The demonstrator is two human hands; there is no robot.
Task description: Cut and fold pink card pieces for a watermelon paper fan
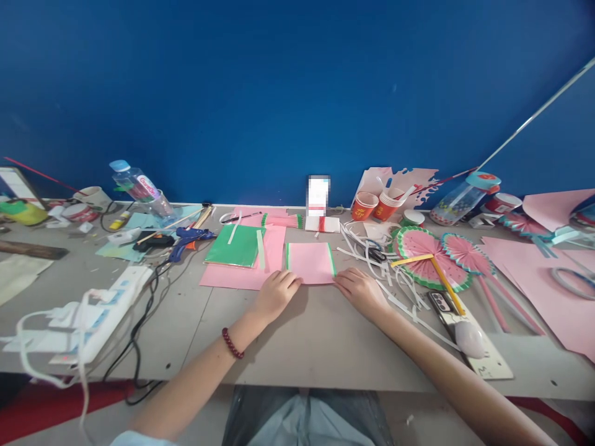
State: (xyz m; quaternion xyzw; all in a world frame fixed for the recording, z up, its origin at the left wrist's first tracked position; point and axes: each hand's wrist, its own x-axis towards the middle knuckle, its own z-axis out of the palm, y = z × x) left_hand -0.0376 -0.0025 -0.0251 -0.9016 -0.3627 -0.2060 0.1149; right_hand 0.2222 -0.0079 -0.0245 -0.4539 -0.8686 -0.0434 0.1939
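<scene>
A pink paper rectangle (310, 261) with narrow green strips down its two sides lies in front of me. My left hand (279, 293) has its fingers closed on the near left corner. At the near right corner, my right hand (359, 288) pinches the edge; the thumbs are mostly hidden. Just left of this piece, a stack of green paper (232, 245) rests on a larger pink sheet (274, 248), with a pale strip (261, 249) beside it. A pleated pink and green paper piece (282, 220) lies behind.
Left are a blue glue gun (188, 240), a power strip (109, 313) with cables and a leaning plastic bottle (139, 184). White paper strips (400, 282), round paper fans (430, 257), a folding ruler (446, 285), a phone (441, 301) and red paper cups (388, 203) crowd the right.
</scene>
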